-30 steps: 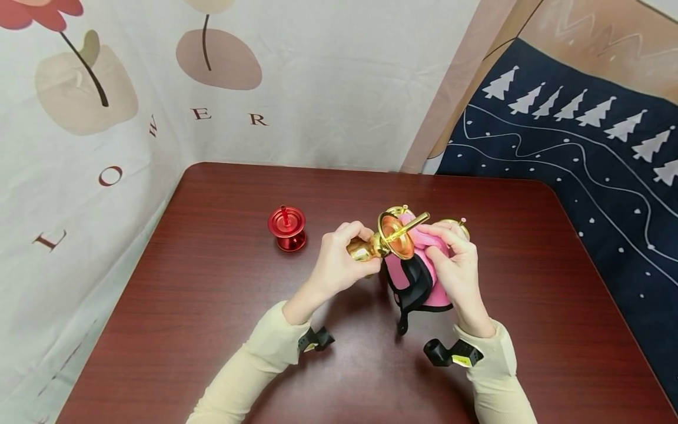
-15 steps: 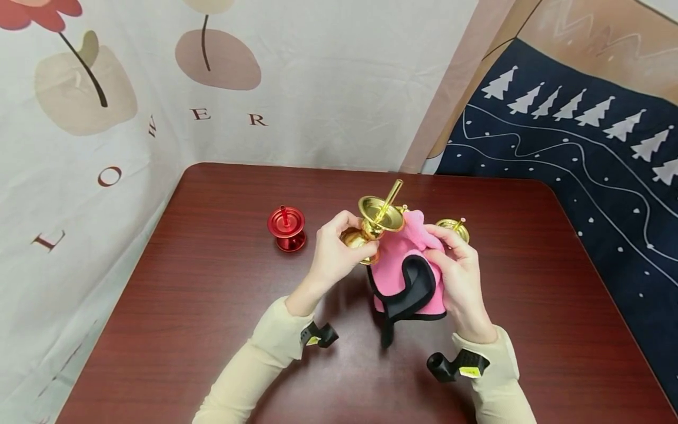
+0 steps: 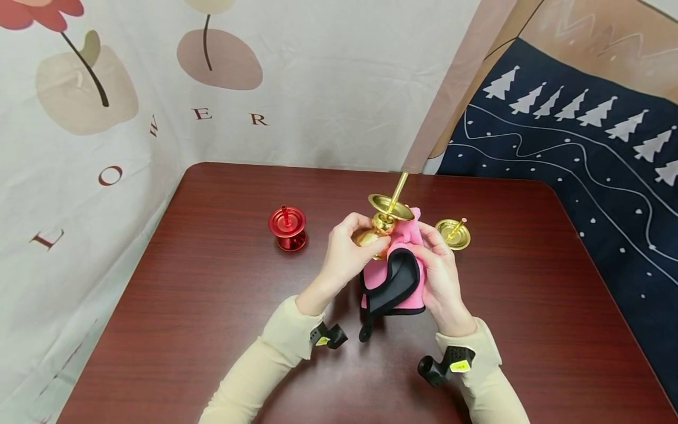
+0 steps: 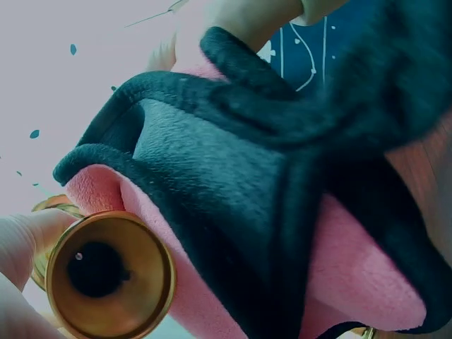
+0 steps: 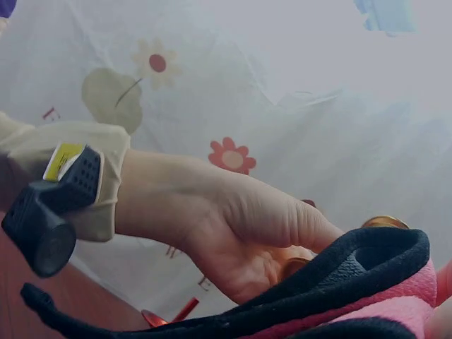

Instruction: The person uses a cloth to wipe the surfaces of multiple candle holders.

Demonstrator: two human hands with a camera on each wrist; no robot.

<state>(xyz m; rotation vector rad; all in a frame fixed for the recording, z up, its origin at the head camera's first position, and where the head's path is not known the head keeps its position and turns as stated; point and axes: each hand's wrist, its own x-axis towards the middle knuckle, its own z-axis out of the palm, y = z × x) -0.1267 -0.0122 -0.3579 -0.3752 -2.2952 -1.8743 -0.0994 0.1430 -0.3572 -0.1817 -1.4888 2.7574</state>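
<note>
Now, hands (image 3: 346, 250) (image 3: 442, 277) gripping cloth (image 3: 396, 280) and candlestick (image 3: 384, 223), its seemingly hollow base (image 4: 134, 268), left-wrist only

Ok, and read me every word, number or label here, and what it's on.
"L O W E R": letters on the white hanging cloth.
Yellow labels on the black wrist cameras: too small to read.
Cloth letters in the right wrist view: too unclear to read.

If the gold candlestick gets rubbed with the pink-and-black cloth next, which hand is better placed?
Probably the right hand: it grips the pink-and-black cloth, right beside the gold candlestick. The left hand is taken up holding the candlestick by its lower part.
</note>
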